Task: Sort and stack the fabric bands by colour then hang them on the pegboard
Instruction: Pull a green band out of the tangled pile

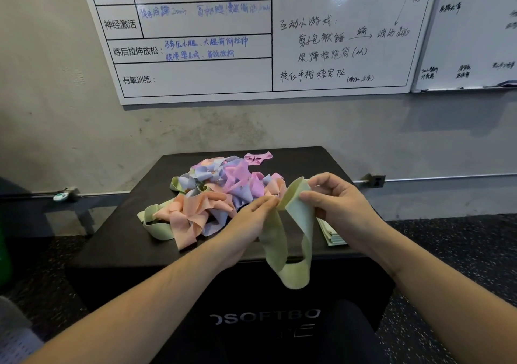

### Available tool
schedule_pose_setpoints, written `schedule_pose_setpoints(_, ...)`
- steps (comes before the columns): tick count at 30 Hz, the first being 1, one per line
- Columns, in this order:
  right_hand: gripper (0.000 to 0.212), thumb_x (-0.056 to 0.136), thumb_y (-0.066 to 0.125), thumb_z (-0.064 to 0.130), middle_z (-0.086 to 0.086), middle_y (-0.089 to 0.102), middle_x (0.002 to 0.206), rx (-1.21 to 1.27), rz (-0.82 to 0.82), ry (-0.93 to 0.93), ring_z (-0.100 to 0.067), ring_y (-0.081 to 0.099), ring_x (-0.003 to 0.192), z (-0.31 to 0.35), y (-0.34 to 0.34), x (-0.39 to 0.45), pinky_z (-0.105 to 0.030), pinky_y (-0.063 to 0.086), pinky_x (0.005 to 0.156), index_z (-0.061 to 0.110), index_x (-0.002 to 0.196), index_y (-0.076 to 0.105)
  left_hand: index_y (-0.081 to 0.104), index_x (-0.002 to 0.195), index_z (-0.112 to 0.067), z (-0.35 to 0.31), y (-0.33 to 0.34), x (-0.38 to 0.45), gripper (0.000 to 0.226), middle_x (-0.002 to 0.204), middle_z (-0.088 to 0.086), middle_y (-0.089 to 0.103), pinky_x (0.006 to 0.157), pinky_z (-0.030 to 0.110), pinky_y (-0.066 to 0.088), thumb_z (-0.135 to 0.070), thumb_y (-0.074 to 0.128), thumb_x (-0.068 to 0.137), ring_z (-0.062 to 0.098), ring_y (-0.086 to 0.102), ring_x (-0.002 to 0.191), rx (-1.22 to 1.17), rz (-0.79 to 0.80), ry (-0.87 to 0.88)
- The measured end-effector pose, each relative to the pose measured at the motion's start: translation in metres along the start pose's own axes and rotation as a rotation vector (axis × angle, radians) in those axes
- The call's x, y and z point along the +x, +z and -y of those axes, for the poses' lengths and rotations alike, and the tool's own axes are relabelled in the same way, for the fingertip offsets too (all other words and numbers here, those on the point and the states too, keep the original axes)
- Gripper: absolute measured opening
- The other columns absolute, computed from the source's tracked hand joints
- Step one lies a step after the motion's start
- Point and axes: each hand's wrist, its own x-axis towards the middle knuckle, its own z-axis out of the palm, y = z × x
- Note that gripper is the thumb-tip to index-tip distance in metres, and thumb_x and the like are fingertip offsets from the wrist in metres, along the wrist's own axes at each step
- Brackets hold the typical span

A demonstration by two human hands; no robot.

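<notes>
A tangled pile of fabric bands (215,193) in peach, lilac, pink and pale green lies on top of a black soft box (117,240). I hold one pale green band (296,240) up between both hands, and its loop hangs down over the box's front edge. My left hand (249,218) pinches the band's left side at the fingertips. My right hand (338,201) grips its upper right part between thumb and fingers. A flat stack of pale green bands (333,236) lies on the box below my right hand, partly hidden by it.
The box stands against a grey concrete wall with two whiteboards (335,28) above it. A metal conduit with a socket (376,180) runs along the wall behind. Dark speckled rubber floor (461,251) surrounds the box. No pegboard is in view.
</notes>
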Motion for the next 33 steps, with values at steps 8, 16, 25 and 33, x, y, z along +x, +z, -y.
schedule_pose_setpoints(8,0.018,0.061,0.086,0.036,0.005,0.067,0.093,-0.189,-0.166,-0.182,-0.010,0.063,0.088,0.006,0.000,0.012,-0.029,0.051,0.084,0.024,0.068,0.074,0.067,0.122,-0.025,-0.009,0.021,-0.017,0.038,0.116,0.000,0.075,0.084,0.026,0.056,-0.048,0.066,0.091,0.014,0.071,0.105,-0.106,0.217,0.115)
schedule_pose_setpoints(16,0.011,0.083,0.078,0.010,0.004,0.071,0.077,-0.118,-0.192,-0.284,-0.007,0.063,0.075,0.013,0.007,0.012,-0.019,0.053,0.070,0.012,0.077,0.069,0.063,0.116,-0.041,-0.005,0.029,-0.013,0.027,0.111,-0.009,0.075,0.084,0.025,0.055,-0.030,0.072,0.094,0.008,0.070,0.104,-0.058,0.235,0.165)
schedule_pose_setpoints(25,0.015,0.084,0.080,0.018,-0.010,0.067,0.090,-0.117,-0.210,-0.192,-0.014,0.060,0.082,-0.002,-0.002,0.019,-0.043,0.055,0.086,0.031,0.090,0.081,0.067,0.120,-0.036,-0.003,0.034,-0.012,0.029,0.121,0.004,0.071,0.088,0.036,0.057,-0.035,0.071,0.091,0.018,0.070,0.106,-0.174,0.232,0.190)
schedule_pose_setpoints(33,0.041,0.097,0.061,0.003,0.012,0.069,0.115,-0.457,-0.142,-0.308,-0.004,0.060,0.088,-0.015,-0.023,0.020,-0.024,0.050,0.086,0.037,0.119,0.068,0.069,0.120,-0.026,0.000,0.040,0.001,0.021,0.129,0.004,0.069,0.100,0.046,0.054,-0.028,0.061,0.101,0.020,0.068,0.115,-0.326,0.171,0.102)
